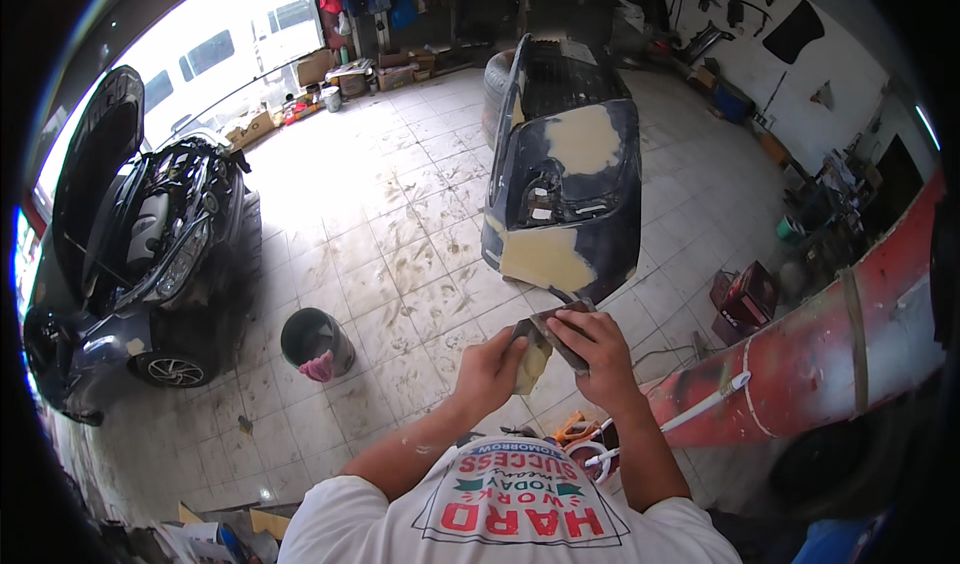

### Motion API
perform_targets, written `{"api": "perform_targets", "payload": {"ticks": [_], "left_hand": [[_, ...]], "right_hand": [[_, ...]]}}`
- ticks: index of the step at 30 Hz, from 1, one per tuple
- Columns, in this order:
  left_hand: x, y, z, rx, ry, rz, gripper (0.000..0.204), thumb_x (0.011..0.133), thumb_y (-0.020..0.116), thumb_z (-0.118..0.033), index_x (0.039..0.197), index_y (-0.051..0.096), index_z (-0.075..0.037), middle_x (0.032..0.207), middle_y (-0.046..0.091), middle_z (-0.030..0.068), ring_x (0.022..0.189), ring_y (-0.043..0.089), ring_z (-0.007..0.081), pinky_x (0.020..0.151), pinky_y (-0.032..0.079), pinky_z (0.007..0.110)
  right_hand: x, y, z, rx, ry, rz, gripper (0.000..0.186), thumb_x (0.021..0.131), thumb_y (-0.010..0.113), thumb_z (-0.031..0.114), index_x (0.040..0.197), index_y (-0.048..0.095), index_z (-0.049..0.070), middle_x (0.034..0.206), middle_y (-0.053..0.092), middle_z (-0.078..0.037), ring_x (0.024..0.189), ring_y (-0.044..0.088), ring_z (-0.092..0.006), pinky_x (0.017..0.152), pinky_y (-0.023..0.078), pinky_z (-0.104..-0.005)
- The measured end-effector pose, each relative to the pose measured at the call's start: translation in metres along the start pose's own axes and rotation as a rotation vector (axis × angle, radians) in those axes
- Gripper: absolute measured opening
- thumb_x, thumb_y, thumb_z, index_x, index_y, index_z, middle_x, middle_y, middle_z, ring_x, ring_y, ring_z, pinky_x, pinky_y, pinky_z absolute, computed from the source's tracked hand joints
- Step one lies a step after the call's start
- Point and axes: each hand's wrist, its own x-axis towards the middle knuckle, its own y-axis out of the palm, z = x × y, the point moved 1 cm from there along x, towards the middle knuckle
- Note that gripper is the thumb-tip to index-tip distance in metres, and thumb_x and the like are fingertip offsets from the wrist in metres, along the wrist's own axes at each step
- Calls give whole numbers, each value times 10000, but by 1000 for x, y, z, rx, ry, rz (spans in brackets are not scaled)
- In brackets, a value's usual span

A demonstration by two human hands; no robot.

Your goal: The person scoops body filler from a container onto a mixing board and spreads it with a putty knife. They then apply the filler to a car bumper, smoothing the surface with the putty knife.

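Note:
My left hand [488, 372] is closed on a dark flat piece with a pale yellow face [534, 362], matching the yellow patches on the panel beyond. My right hand [597, 352] grips a dark, flat, rectangular piece [566, 342]. Its fingers lie across the top, and the two pieces meet or overlap between my hands. Whether they are filler spreaders or sanding pieces, I cannot tell. Just past my hands stands a dark car body panel [615, 209] with a cut-out in its middle and two patches of yellow filler [548, 259].
At the left a dark car [160, 254] stands with its hood raised. A dark bucket [322, 336] with a pink cloth [318, 367] over its rim sits on the tiled floor [400, 244]. On the right are a red and white body part [800, 369] and a dark red box [745, 294].

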Motion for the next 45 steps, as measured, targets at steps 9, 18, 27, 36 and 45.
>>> {"api": "perform_targets", "payload": {"ticks": [9, 18, 27, 36, 45], "left_hand": [[1, -5, -21, -52, -26, -80, 188, 1084, 608, -170, 1162, 688, -18, 710, 647, 189, 582, 650, 249, 577, 502, 363], [7, -19, -28, 94, 36, -226, 187, 1076, 621, -167, 1171, 699, -26, 642, 616, 189, 538, 633, 239, 543, 486, 358], [34, -37, -15, -526, -114, -433, 276, 1116, 594, -221, 1247, 677, 8, 1022, 748, 62, 884, 683, 112, 758, 569, 283], [8, -21, 17, -808, -432, -344, 275, 1108, 596, -201, 1264, 676, 11, 1053, 753, 77, 873, 698, 138, 759, 586, 302], [22, -28, -19, -82, 100, -368, 151, 1075, 631, -132, 1080, 690, 7, 670, 631, 150, 598, 569, 90, 552, 481, 321]], "right_hand": [[15, -17, 15, -51, -117, -10, 510, 710, 716, -58, 1198, 770, 77, 1214, 714, -67, 1137, 658, -320, 954, 511, -435], [-11, 32, 19, 169, -171, 96, 635, 618, 765, -26, 1231, 765, 142, 1281, 713, -8, 1189, 643, -277, 932, 498, -432], [-17, 23, 36, 405, -315, -65, 668, 666, 858, 39, 1301, 705, 175, 1364, 525, -161, 1259, 554, -378, 1115, 434, -547], [-2, 19, -44, -216, -76, 162, 690, 707, 720, -83, 1330, 710, 215, 1344, 612, -60, 1332, 554, -302, 1120, 394, -568], [-17, 38, 20, -26, -172, 255, 600, 730, 743, 47, 1308, 731, 206, 1362, 620, -45, 1324, 560, -298, 1077, 424, -526]]}}
